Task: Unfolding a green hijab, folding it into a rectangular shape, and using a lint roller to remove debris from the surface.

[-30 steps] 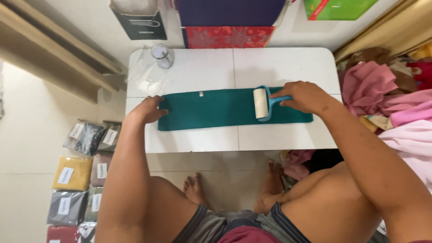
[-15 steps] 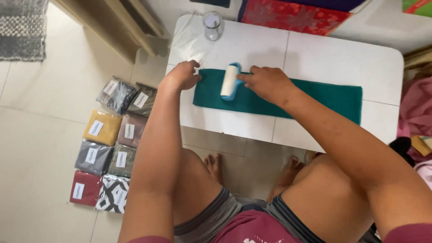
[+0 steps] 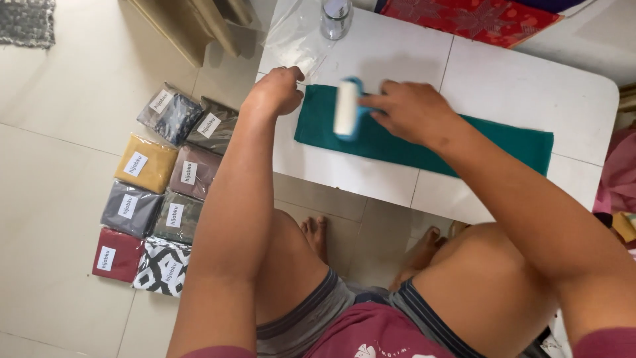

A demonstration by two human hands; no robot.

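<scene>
**Lint roller held at the left end of the green cloth**

Nearest to the camera, the person's knees and bare feet are seen below the white bench [image 3: 530,73]. On the floor, left of the bench, a group of packed cloths in clear bags [image 3: 159,192] is laid in rows, each with a white label.

On the bench, a long green cloth [image 3: 464,142] is spread flat along the near edge. The left hand [image 3: 277,91] is placed at the left end of this cloth; its fingers are curled under and pressed together, and the cloth's corner seems to be held down by them, though the contact itself cannot be told for sure. Just right of it, the right hand [image 3: 411,109] is closed around the handle of a lint roller [image 3: 346,108], whose white roll is lying on the cloth near its left end.

The step in hand is judged to be the rolling of the cloth surface, with the roller at the end of a stroke. For the next move, even pressure would be needed and the cloth must be kept stretched, or it could wrinkle under the roll.

Beyond the cloth, a clear plastic bag [image 3: 295,40] and a small glass jar [image 3: 335,16] are seen at the far left of the bench, and a red patterned cloth [image 3: 477,16] lies at its far edge.
</scene>
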